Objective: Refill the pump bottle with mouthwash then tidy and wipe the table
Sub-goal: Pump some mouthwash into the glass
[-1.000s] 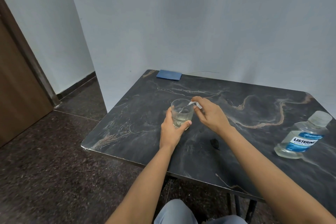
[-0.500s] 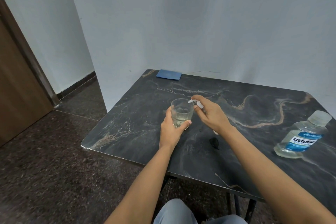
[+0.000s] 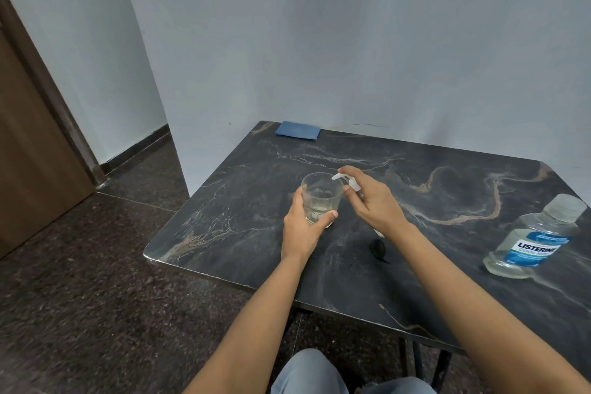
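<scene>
The dark marble table [image 3: 447, 176] is carrying the mouthwash bottle [image 3: 534, 240] at its right edge, well apart from both hands. The left hand [image 3: 302, 227] is gripping a glass [image 3: 319, 198] at mid-table, and just beside it the right hand [image 3: 374, 201] is curling over the pump bottle [image 3: 350, 183], whose white nozzle is reaching over the glass's rim.

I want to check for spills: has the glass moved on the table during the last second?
No. The glass, held by the left hand, keeps the same distance and direction from the blue cloth at the far edge of the table.
</scene>
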Demonstrator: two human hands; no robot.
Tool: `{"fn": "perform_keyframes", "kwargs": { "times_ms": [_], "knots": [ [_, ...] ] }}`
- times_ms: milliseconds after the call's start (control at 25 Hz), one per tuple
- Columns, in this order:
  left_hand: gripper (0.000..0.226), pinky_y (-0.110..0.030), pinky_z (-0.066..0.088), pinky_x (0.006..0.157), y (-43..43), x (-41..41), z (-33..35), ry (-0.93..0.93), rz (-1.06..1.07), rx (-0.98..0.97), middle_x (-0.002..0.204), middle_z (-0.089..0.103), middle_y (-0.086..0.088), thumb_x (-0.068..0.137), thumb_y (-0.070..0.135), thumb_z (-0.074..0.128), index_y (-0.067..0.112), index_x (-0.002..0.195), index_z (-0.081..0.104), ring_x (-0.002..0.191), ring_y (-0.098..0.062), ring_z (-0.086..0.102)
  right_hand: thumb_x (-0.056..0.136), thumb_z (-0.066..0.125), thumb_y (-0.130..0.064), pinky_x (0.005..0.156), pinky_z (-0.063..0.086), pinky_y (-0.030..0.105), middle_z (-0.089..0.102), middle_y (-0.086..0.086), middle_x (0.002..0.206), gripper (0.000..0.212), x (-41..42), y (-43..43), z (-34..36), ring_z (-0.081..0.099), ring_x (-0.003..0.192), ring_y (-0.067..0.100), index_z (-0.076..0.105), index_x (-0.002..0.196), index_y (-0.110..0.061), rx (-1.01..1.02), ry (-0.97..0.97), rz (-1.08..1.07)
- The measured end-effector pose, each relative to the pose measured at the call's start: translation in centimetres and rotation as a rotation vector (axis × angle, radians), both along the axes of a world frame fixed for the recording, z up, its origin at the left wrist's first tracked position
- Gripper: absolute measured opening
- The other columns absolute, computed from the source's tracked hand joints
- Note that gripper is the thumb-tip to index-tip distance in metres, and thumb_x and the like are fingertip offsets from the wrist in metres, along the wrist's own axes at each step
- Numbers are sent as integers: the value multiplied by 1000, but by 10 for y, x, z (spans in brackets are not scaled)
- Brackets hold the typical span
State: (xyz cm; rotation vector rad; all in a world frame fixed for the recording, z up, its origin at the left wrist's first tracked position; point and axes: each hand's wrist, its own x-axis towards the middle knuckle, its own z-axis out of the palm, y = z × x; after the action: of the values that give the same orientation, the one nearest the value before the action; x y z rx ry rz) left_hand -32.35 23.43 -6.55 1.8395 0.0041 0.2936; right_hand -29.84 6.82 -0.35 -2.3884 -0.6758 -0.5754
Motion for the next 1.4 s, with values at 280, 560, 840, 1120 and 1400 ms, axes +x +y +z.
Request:
{"fn": "perform_keyframes", "kwargs": {
  "times_ms": [280,560,840,1120,1400],
  "knots": [
    [88,-37,47,100,0,1,0,6,9,6,130,57,9,67,56,73,35,141,32,117,-10,55,97,50,-22,66,40,20,64,-4,93,27,1,0,0,53,69,10,52,124,-23,-7,-36,-22],
    [86,-36,48,99,0,1,0,-5,7,7,129,57,9,68,55,74,34,141,33,116,-9,55,97,50,-22,63,38,19,63,-2,86,23,3,1,3,52,64,13,53,120,-21,-13,-27,-14],
    [86,-35,48,99,0,1,0,-5,7,12,129,57,9,69,55,75,34,141,33,117,-9,55,97,48,-23,63,39,24,62,-5,84,19,4,1,0,52,63,11,53,115,-21,-24,-44,-16],
    [86,-34,47,100,0,0,1,-4,9,-3,129,57,10,68,53,76,35,140,34,117,-9,55,97,52,-29,78,42,19,49,-20,92,43,1,-6,-1,51,79,-1,32,134,-36,220,43,-14],
    [84,-23,43,94,-1,-2,7,25,26,-40,124,57,14,66,44,83,35,135,37,115,-8,55,81,48,-69,81,38,9,45,-2,109,74,2,-30,-3,46,93,-4,32,129,-15,398,91,-111]
  ]
}}
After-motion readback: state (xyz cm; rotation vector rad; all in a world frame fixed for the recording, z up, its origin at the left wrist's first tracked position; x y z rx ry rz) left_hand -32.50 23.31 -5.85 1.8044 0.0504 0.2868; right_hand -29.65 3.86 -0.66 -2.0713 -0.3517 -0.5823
